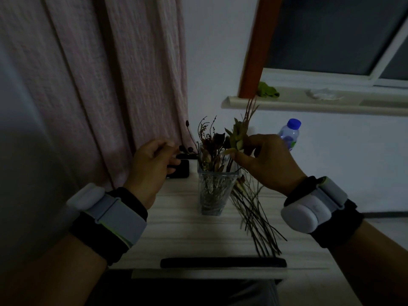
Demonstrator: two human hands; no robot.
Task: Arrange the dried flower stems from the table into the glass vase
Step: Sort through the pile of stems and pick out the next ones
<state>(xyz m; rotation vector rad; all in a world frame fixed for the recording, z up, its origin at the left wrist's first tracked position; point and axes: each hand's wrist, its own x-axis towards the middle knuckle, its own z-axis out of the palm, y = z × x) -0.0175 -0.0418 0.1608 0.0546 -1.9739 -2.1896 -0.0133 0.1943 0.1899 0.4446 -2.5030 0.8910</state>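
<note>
Head view:
Right hand (268, 161): fingers pinched on a dried green-leaved flower stem (237, 138), raised above the clear square glass vase (215, 191).
Left hand (150, 164): loosely curled, empty, just left of the vase.
Loose brown dried stems (256, 215): on the pale striped table (187, 235), below the right hand.

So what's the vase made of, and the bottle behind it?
The vase looks like clear glass: the stems show through its walls, and the thick rim catches light. The bottle looks like thin clear plastic with a blue cap, though it is partly hidden and dim, so that is less sure.
</note>
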